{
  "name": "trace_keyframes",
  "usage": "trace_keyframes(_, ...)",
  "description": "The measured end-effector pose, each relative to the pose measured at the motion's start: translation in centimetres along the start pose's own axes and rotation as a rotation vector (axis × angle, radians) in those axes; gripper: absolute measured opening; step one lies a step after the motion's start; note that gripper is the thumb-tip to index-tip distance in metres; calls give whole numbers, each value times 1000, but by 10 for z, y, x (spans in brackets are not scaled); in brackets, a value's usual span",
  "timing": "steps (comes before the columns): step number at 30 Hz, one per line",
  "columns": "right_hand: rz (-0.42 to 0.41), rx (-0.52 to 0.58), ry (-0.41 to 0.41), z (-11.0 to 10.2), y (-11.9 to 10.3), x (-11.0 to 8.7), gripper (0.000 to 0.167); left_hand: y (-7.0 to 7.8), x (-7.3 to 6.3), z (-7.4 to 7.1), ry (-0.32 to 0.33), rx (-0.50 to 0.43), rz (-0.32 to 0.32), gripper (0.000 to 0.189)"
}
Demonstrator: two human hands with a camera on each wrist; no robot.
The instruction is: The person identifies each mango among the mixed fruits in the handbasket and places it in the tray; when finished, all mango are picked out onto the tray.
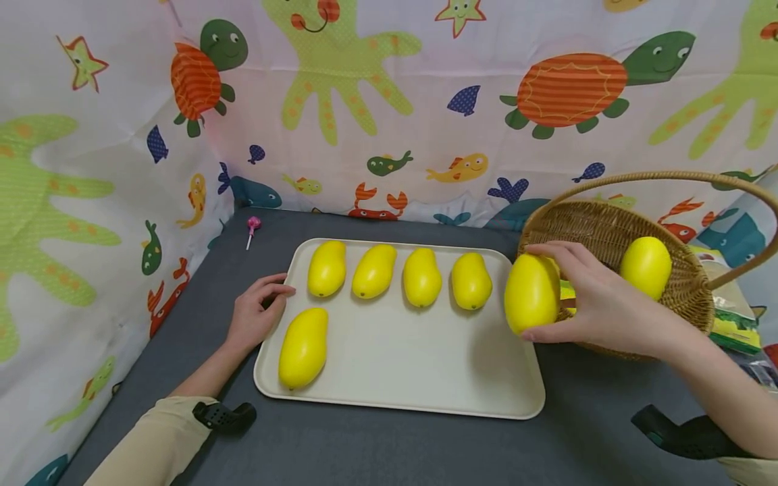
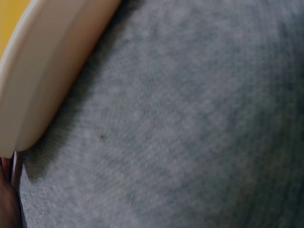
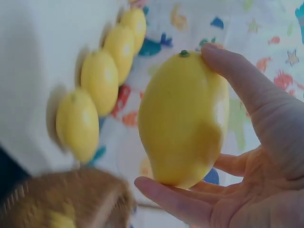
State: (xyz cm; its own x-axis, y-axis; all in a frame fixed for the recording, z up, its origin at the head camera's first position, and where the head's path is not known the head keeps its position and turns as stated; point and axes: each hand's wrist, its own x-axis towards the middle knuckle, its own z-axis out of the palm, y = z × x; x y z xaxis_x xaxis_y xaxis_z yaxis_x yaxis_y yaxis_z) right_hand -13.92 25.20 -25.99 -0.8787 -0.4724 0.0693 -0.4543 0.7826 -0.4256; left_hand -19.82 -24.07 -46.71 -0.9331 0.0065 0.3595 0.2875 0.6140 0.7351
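Where the left side of the work area ends, a white cloth wall (image 1: 129,165) printed with turtles, starfish, octopuses, fish and crabs rises from the table and continues, creased in places, along the back. The table surface (image 1: 389,449) is dark grey; seen closely from the left wrist, it has a fine, mottled texture with one small dark speck. Near the left back corner lies a pink lollipop (image 1: 253,224) with a white stick.

The left hand (image 1: 261,312) is relaxed, fingers slightly bent, fingertips resting on the left rim of a cream tray (image 1: 401,354). A black band (image 1: 223,417) sits on that wrist, beside a beige sleeve (image 1: 158,432). On the tray, one yellow mango (image 1: 303,349) lies at the front left; a row of four mangoes (image 1: 373,271), set apart from one another, runs along the back.

At the tray's right edge, the right hand (image 1: 592,295) holds another mango (image 1: 532,293) raised, thumb and fingers spread round its two ends; its shadow falls on the tray. Behind this hand stands a brown wicker basket (image 1: 583,219) with an arched handle, a further mango (image 1: 646,268) inside. Beyond the basket, at the far right, are packets (image 1: 733,312), partly hidden.
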Motion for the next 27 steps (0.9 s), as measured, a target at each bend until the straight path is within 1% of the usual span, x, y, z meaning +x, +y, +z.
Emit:
trace_keyframes(3,-57,52,-35,17,-7,7,104,0,0,0,0,-3,0,17)
trace_keyframes(8,-62,176,-106,48,-16,19,106,0,0,0,-1,-7,-1,18)
trace_keyframes(14,-85,259,-122,80,-24,30,108,1,0,0,-3,-7,-6,18)
trace_keyframes(16,-80,257,-127,90,-28,33,108,0,0,-1,-4,-4,-7,17)
trace_keyframes(21,-73,205,-121,117,-42,40,110,-1,1,-1,-7,3,-11,17)
trace_keyframes(27,-89,172,-139,144,-59,50,108,0,1,-1,-10,6,-18,17)
